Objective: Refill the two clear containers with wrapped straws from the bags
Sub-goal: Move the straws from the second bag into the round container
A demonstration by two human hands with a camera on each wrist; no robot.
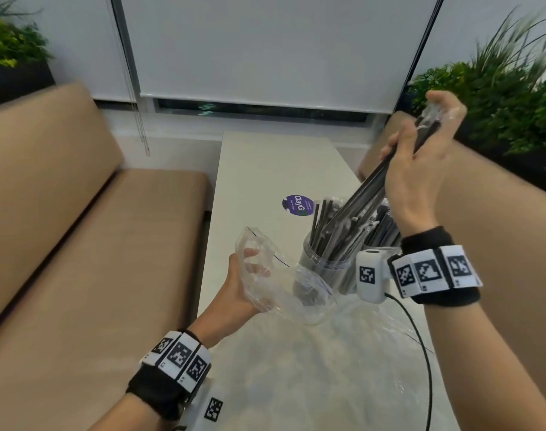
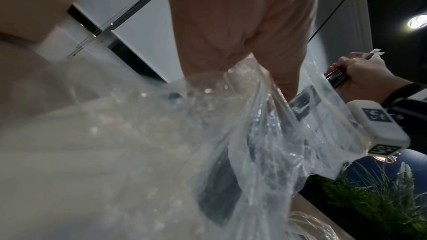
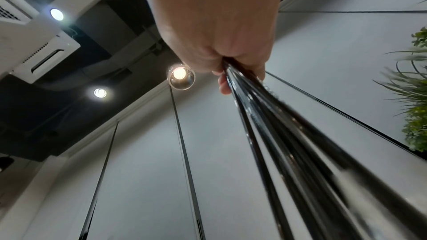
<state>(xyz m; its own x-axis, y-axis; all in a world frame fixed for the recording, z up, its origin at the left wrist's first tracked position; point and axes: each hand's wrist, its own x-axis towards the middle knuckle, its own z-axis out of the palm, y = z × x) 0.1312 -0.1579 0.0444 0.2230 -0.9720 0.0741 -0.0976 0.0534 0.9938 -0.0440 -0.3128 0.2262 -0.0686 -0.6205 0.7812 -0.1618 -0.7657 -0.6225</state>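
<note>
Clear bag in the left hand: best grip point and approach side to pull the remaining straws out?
Grip the clear bag at its crumpled closed end, where the left hand already holds it, coming from the left. Its open mouth faces right toward the containers, so that side stays free for the right hand, probably.

- The bench [image 1: 265, 169] is a long, pale, marbled top running away between two tan cushioned seats.
- A round purple sticker [image 1: 298, 205] lies flat on it (white lettering, too small to read fully).
- Two clear containers [image 1: 324, 269] stand on it, packed with dark wrapped straws [image 1: 323, 225].
- Crumpled clear plastic [image 1: 374, 318] lies just beside them.
</note>
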